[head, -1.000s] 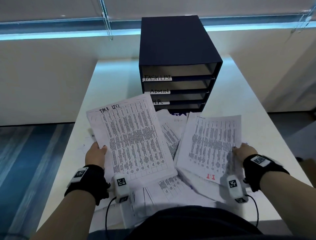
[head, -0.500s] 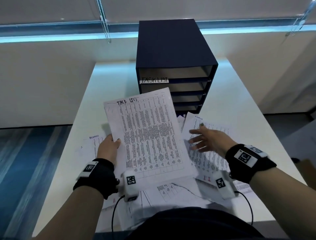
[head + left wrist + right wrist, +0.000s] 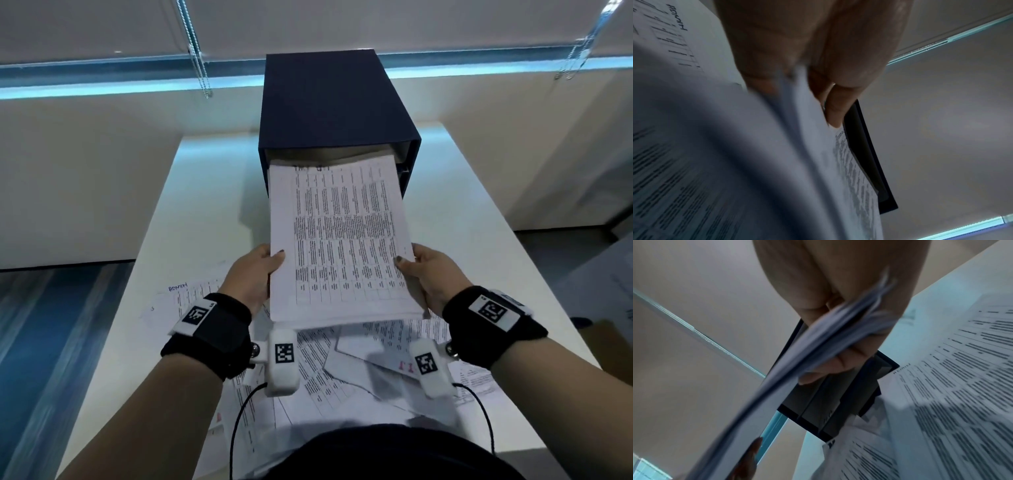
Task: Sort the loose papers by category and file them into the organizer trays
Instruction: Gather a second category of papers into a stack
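A thin stack of printed task-list sheets (image 3: 339,236) is held flat in the air between both hands. My left hand (image 3: 260,270) pinches its left edge, thumb on top. My right hand (image 3: 423,270) pinches the right edge the same way. The stack's far edge sits at the mouth of the top tray of the dark blue organizer (image 3: 337,106). The left wrist view shows fingers (image 3: 836,112) gripping the sheets' edge (image 3: 818,146), and the right wrist view shows fingers (image 3: 830,368) curled under the stack (image 3: 797,363), with the organizer (image 3: 838,399) behind.
Loose printed papers (image 3: 342,373) lie scattered on the white table (image 3: 205,212) near me, one headed ADMIN (image 3: 185,291) at the left. The organizer's lower trays are hidden behind the held stack. A wall and window blinds stand beyond the table.
My right hand left the paper on the table and took the stack's right edge. Both hands carried the stack forward and up to the organizer's top tray.
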